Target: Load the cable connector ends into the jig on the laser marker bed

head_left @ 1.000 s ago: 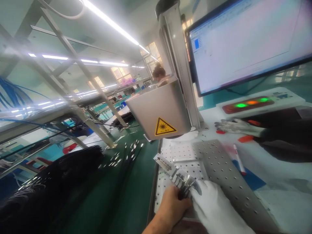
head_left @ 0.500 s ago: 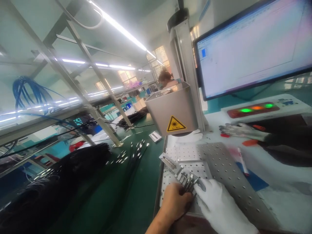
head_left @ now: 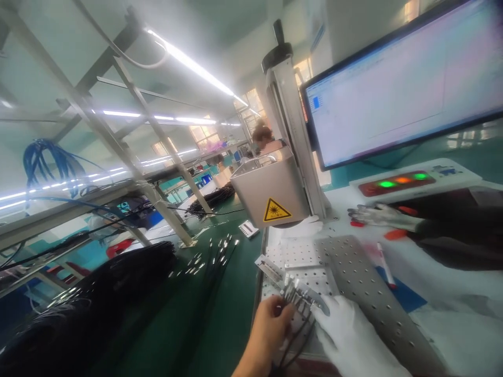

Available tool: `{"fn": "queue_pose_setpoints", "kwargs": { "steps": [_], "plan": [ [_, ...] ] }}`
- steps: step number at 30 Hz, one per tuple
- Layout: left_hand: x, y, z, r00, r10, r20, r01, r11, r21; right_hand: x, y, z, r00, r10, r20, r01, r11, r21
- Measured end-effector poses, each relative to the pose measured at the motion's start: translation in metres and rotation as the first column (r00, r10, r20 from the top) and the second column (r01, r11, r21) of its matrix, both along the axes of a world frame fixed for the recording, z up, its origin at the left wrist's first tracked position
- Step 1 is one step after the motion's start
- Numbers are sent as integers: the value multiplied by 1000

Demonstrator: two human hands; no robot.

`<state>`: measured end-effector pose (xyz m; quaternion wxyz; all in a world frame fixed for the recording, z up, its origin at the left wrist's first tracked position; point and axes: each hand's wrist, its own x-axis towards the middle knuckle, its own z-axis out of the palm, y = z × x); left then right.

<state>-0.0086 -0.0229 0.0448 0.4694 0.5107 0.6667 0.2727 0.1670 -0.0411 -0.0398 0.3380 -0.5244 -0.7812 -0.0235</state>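
My bare left hand [head_left: 273, 322] is closed in a pinch at a small cluster of black cables with metal plugs [head_left: 301, 299]. My right hand [head_left: 349, 332], in a white glove, closes on the same cluster from the right, its fingertips at the metal ends. The black leads hang down between both hands. Just beyond lies a slotted metal fixture [head_left: 271, 269] on a perforated metal plate [head_left: 301, 251]. My fingers partly hide the plugs, and their exact kind is unclear.
A laser head [head_left: 271, 191] with a yellow warning label hangs over the plate. Black cable bundles [head_left: 98, 293] lie on the green table at left. To the right are a monitor [head_left: 393, 94], a lit control box [head_left: 416, 178], a marker [head_left: 387, 267] and spare gloves [head_left: 381, 215].
My left hand has shifted slightly left, uncovering more of the plugs and the black leads below. My right hand stays at the cluster. The camera view has tilted slightly.
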Motion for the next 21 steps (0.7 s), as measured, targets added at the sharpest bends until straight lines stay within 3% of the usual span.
{"fn": "queue_pose_setpoints", "kwargs": {
  "steps": [3,6,11,16,21],
  "plan": [
    [-1,-1,-4,997,56,-59,-49,993,111,-2,-1,1,998,-32,47,29,998,54],
    [3,-9,2,975,94,-200,-56,981,187,-6,3,-6,998,-65,-14,67,976,207],
    [12,-24,4,907,59,-417,56,964,258,-7,10,-21,997,-68,-40,76,965,251],
    [17,-26,-11,793,5,-610,149,968,201,-4,10,-21,998,-55,14,49,958,283],
    [22,-23,-2,749,21,-662,96,986,140,-3,7,-13,999,-41,11,37,976,214]
  ]
}}
